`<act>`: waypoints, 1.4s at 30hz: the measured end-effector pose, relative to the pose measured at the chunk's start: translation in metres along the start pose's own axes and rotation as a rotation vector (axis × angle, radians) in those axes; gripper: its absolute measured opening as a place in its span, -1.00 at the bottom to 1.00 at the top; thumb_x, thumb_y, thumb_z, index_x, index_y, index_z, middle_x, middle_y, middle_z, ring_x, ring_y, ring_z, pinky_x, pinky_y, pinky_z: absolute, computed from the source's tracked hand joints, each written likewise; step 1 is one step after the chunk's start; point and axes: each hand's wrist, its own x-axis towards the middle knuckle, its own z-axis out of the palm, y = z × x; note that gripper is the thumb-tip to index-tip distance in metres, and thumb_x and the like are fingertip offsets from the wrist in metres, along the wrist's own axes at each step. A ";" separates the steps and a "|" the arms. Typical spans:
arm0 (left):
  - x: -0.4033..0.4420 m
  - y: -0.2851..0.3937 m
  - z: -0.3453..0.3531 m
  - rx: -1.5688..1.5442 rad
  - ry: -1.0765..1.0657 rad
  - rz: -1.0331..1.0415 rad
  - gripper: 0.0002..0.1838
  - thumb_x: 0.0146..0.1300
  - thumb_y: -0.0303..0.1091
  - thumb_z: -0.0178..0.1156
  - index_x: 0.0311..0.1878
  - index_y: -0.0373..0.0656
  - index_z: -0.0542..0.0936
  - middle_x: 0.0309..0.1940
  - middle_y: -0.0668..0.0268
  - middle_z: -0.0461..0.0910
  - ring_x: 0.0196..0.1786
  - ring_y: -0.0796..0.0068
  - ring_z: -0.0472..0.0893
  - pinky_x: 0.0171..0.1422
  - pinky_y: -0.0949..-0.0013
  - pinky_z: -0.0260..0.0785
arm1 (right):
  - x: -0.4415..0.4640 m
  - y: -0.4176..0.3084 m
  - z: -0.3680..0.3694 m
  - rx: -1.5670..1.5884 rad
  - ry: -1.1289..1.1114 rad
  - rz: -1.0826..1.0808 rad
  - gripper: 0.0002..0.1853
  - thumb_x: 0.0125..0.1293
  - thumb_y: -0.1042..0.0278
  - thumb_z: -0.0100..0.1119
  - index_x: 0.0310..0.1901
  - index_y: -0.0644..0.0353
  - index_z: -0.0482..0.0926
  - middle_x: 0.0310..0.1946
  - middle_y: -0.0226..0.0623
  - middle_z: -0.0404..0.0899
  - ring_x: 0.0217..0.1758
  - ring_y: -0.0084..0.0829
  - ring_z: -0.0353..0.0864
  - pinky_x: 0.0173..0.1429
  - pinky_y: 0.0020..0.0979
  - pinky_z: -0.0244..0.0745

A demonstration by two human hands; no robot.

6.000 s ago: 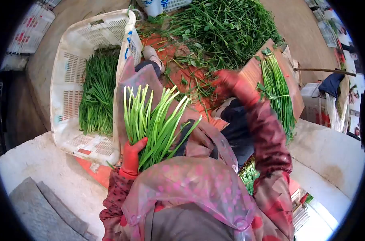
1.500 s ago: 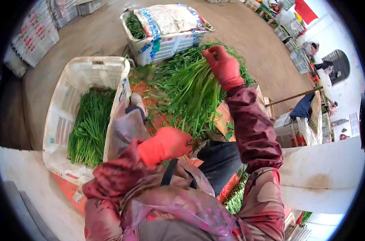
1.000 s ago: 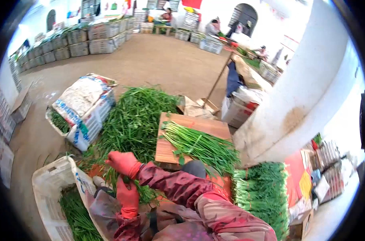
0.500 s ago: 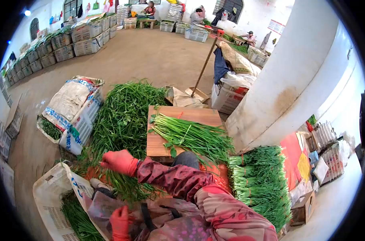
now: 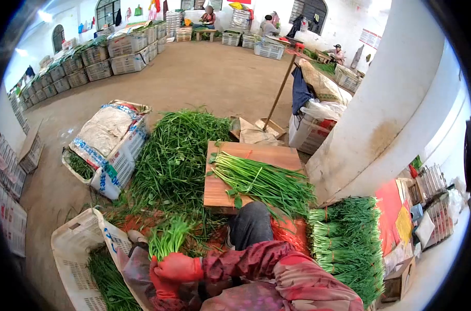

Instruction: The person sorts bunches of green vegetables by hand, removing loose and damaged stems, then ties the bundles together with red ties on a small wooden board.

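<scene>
Both hands wear red gloves and meet low in front of me, beside the white basket. My right hand is closed around the lower end of a bunch of green chives. Just below and against it, my left hand also closes on the bunch, its fingers partly hidden. The chives fan upward from the gloves. A larger bundle of chives lies across a wooden board beyond my knee.
A white basket holding chives stands at left, with a covered basket farther off. Loose greens are heaped on the floor. Tied bundles are stacked at right by a white pillar. Several people sit at the back.
My right hand has come down and back to meet my left hand. A bunch of chives now shows upright above the gloves. The view has shifted slightly.
</scene>
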 end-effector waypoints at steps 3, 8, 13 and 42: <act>-0.002 0.014 -0.009 1.000 0.293 0.304 -0.59 0.34 -0.18 0.01 0.10 -0.28 0.50 -0.15 0.10 0.62 -0.08 0.15 0.59 0.17 0.07 0.40 | -0.022 -0.009 -0.013 -0.036 -0.055 -0.068 -0.62 0.15 0.27 0.11 0.02 0.15 0.44 -0.49 -0.22 0.52 -0.42 -0.09 0.61 -0.44 -0.16 0.52; -0.009 0.027 -0.037 1.335 0.464 0.352 -0.66 0.24 -0.35 0.11 0.04 -0.30 0.58 -0.15 0.16 0.65 -0.13 0.33 0.63 0.01 0.27 0.50 | -0.050 -0.009 -0.029 0.306 -0.163 0.251 -0.64 0.35 0.30 0.00 0.17 0.05 0.44 -0.16 -0.18 0.60 -0.18 -0.10 0.63 -0.20 -0.21 0.56; -0.008 -0.016 -0.006 2.348 0.194 0.577 -0.82 0.10 -0.46 0.23 -0.21 -0.22 0.68 -0.39 0.30 0.66 -0.34 0.50 0.64 -0.23 0.43 0.50 | -0.067 -0.004 -0.046 0.554 0.042 0.533 -0.72 0.37 0.26 0.07 0.05 0.12 0.57 -0.25 -0.18 0.66 -0.22 -0.31 0.68 -0.14 -0.34 0.55; -0.204 -0.041 0.008 1.282 0.938 0.395 -0.69 0.09 -0.41 0.22 -0.10 -0.35 0.48 -0.50 0.13 0.57 -0.70 0.42 0.44 -0.54 0.28 0.43 | -0.050 0.195 -0.059 0.709 0.595 0.890 -0.55 0.29 0.25 0.22 0.18 0.19 0.44 0.04 -0.22 0.57 -0.07 -0.38 0.64 -0.14 -0.42 0.54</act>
